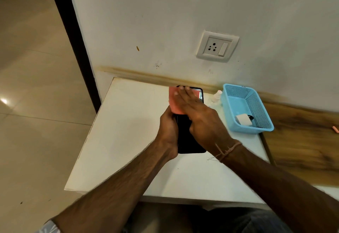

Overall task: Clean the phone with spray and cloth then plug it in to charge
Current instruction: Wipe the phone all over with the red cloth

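A black phone [189, 137] is held above the white table [128, 141], its long side pointing away from me. My left hand [167, 132] grips its left edge near the lower half. My right hand [194, 111] lies flat with straight fingers on a pink cloth [173, 102], pressing it onto the phone's upper screen. A small clear spray bottle [216, 98] with a white cap stands just right of the phone. A white charger adapter [243, 120] with a dark cable lies in the blue basket [256, 104]. A wall socket [217, 46] with a switch sits above the table.
The blue basket stands at the table's back right, against the wall. A wood-grain surface [302, 141] adjoins the table on the right, with a small pink object [335, 129] on it. Tiled floor [36, 104] lies to the left, beside a dark door frame.
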Motion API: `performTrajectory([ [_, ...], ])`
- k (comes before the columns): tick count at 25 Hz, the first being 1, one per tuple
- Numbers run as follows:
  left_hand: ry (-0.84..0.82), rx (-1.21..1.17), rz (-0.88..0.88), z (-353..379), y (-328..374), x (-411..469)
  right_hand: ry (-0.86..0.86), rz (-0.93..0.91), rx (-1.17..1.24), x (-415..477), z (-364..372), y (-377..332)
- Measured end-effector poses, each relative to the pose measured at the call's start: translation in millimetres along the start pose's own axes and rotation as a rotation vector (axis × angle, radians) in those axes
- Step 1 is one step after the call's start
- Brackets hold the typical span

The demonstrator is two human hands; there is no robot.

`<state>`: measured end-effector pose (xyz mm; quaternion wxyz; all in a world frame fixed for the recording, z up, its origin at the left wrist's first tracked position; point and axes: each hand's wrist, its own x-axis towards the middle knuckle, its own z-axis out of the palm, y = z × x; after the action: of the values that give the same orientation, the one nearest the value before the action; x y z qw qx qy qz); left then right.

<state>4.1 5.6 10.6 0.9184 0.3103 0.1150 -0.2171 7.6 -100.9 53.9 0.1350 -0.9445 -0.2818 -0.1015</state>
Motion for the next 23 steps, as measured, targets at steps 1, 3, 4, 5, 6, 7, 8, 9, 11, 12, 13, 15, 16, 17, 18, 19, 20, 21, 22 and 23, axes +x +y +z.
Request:
performTrajectory([
  [1, -0.014, 0.017, 0.0, -0.3, -1.0, 0.8, -0.019, 0.006, -0.014, 1.4, -5.7, 5.1],
  [3, -0.016, 0.067, 0.002, 0.3, -4.7, 2.6, -0.018, 0.123, -0.032, 8.3, -15.3, 17.2],
  [4, -0.006, 0.083, 0.004, 0.5, -5.7, 2.4, -0.008, 0.171, -0.035, 10.4, -16.9, 17.7],
  [5, -0.004, 0.086, 0.005, 0.3, -5.4, 2.1, -0.011, 0.169, -0.044, 10.3, -16.9, 12.3],
  [6, -0.011, 0.077, 0.001, -0.7, -3.6, 1.4, -0.035, 0.119, -0.055, 7.0, -15.3, 4.8],
  [7, -0.021, 0.057, -0.012, -2.7, -0.7, 0.2, -0.077, 0.033, -0.066, -0.4, -12.0, 0.0],
  [8, -0.022, 0.035, -0.03, -3.8, 2.1, -1.2, -0.122, -0.058, -0.079, -9.3, -10.8, -0.9],
  [9, -0.021, 0.024, -0.044, -4.8, 3.7, -1.2, -0.15, -0.118, -0.101, -15.0, -12.8, 4.4],
  [11, -0.026, 0.049, -0.053, -5.1, 2.0, 2.0, -0.147, -0.051, -0.131, -9.2, -22.3, 20.6],
  [12, -0.024, 0.068, -0.05, -3.5, 0.0, 2.4, -0.125, 0.061, -0.122, -3.0, -26.5, 23.5],
  [13, -0.019, 0.083, -0.043, -2.4, -1.8, 3.2, -0.103, 0.134, -0.108, 1.8, -28.2, 21.1],
  [15, -0.021, 0.061, -0.039, -4.1, -2.3, 3.3, -0.128, 0.052, -0.1, 1.2, -20.8, 8.9],
  [16, -0.027, 0.037, -0.041, -5.9, -1.6, 2.5, -0.166, -0.047, -0.102, -2.6, -17.0, 5.7],
  [17, -0.035, 0.021, -0.045, -7.3, -1.0, 2.4, -0.199, -0.132, -0.118, -5.6, -17.0, 8.0],
  [18, -0.044, 0.02, -0.051, -7.3, -0.7, 2.8, -0.213, -0.156, -0.132, -4.1, -20.9, 15.1],
  [19, -0.052, 0.028, -0.058, -6.4, -0.5, 3.3, -0.202, -0.097, -0.142, 1.1, -26.7, 23.3],
  [20, -0.055, 0.037, -0.064, -4.8, -0.7, 3.4, -0.176, 0.0, -0.141, 6.1, -31.8, 29.4],
  [21, -0.051, 0.04, -0.064, -3.6, -0.8, 3.5, -0.156, 0.069, -0.129, 9.1, -34.7, 29.8],
  [22, -0.045, 0.037, -0.058, -3.3, 0.5, 3.2, -0.15, 0.061, -0.12, 8.9, -32.2, 25.6],
  [23, -0.034, 0.026, -0.049, -4.5, 1.6, 3.0, -0.16, -0.01, -0.118, 4.4, -25.2, 19.3],
])
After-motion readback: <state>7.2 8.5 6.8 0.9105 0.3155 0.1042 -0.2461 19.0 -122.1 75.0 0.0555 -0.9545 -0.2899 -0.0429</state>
